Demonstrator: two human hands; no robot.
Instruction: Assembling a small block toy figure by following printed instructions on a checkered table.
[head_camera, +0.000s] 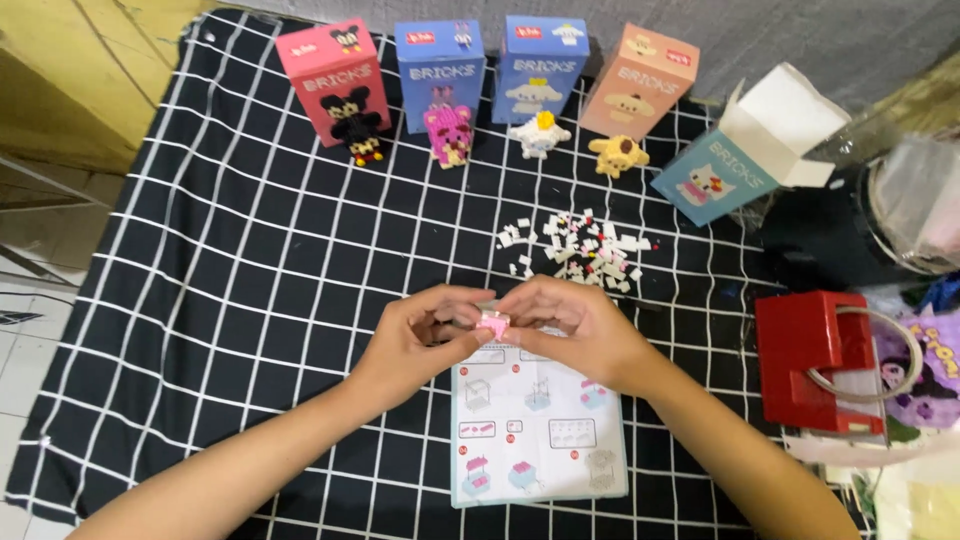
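My left hand (415, 335) and my right hand (572, 325) meet above a black cloth with a white grid (250, 280). Both pinch a small pink brick piece (492, 323) between their fingertips. Under my hands lies a pale blue instruction sheet (535, 430) with step drawings. Just beyond my fingers is a scattered pile of tiny loose bricks (580, 250), mostly white with some pink, red and dark ones.
Along the far edge stand a pink box (335, 80), two blue boxes (440, 70) (540, 65) and a peach box (640, 80), each with a small brick figure before it. An opened teal box (745, 155) lies right. A red box (815, 355) sits at the right.
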